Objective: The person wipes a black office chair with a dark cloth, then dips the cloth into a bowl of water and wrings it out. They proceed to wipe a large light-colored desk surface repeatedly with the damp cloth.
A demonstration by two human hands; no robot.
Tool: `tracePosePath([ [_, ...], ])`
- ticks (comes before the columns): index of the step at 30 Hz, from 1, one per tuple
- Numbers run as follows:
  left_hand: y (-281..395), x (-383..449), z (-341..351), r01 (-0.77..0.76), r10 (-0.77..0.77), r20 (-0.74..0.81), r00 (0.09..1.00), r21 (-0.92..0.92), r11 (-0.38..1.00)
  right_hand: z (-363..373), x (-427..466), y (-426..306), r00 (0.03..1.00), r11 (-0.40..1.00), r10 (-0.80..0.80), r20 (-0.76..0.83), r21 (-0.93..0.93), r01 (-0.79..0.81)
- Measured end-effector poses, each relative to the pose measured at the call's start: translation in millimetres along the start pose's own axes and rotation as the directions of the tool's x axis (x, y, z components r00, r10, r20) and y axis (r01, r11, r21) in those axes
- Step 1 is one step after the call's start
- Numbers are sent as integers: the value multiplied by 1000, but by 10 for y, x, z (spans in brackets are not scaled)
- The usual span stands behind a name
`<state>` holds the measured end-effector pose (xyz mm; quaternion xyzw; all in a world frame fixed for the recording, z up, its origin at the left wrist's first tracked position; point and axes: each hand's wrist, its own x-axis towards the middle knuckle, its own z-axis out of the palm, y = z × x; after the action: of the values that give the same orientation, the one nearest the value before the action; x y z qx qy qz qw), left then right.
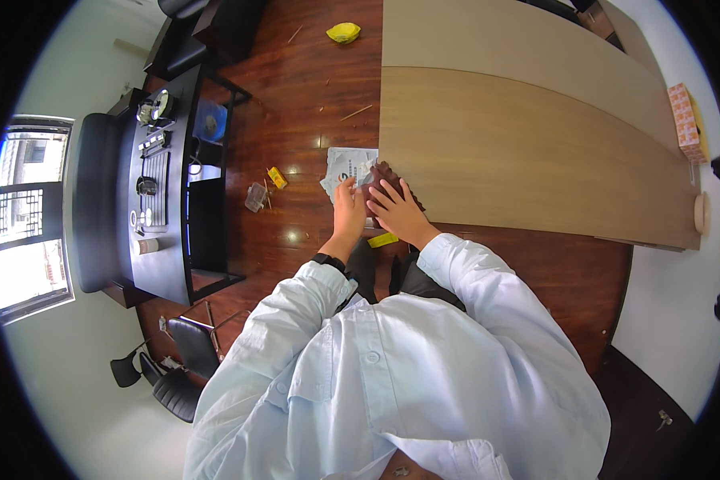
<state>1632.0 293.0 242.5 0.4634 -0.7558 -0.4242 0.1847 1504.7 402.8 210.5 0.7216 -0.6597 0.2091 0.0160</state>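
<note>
A crumpled dark brown cloth (pixel 383 172) lies at the near left corner of the light wood tabletop (pixel 516 150). My right hand (pixel 401 211) lies on the cloth from above, its fingers spread. Close to the cloth's left side is my left hand (pixel 350 210), with its fingers pointing away from me. Whether the left fingers pinch the cloth is hidden. A whitish printed sheet or bag (pixel 343 162) lies beyond my left hand, beside the table's edge.
A yellow packet (pixel 343 33), a small yellow box (pixel 277 177), a clear plastic container (pixel 255 197) and thin sticks lie on the wood floor. At left stands a black tea table (pixel 177 264) with teaware. A yellow strip (pixel 383 240) shows near my legs.
</note>
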Motion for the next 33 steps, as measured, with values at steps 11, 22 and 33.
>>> tracePosePath([
  [11, -458, 717, -539, -50, 43, -46, 998, -161, 986, 396, 763, 224, 950, 950, 313, -7, -3, -313],
  [22, -288, 1969, -1664, -3, 92, 148, 985, -510, 860, 155, 2095, 715, 468, -502, 688, 555, 829, -245],
  [33, 13, 2897, -1638, 142, 140, 467, 873, -519, 843, -136, 2781, 686, 452, -514, 838, 306, 722, 464],
])
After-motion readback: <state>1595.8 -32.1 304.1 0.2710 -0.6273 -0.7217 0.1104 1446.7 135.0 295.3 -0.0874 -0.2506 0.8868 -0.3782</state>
